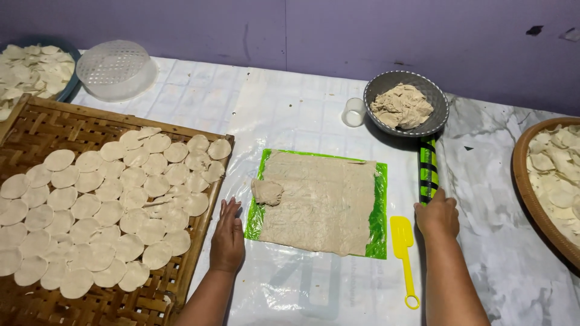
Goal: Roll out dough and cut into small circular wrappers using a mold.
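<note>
At the far left a bowl of pale discs is being cut off by the frame edge, and an upturned clear plastic strainer is sitting just beside it. Below them a woven bamboo tray is carrying rows of flat round dough discs; its left and lower parts are running out of view. The left hand is lying open, palm down, on the plastic-covered surface in the narrow gap between the tray's edge and the green sheet. On that sheet a rolled-out slab of dough is spreading nearly edge to edge, with a small lump of dough resting at its left side. A yellow spatula is lying just right of the sheet. The right hand is closing over the near end of a green-and-black rolling pin, hiding that end. Behind are standing a small white cup and a grey bowl of dough. At the far right a round basket of discs is being cropped
</note>
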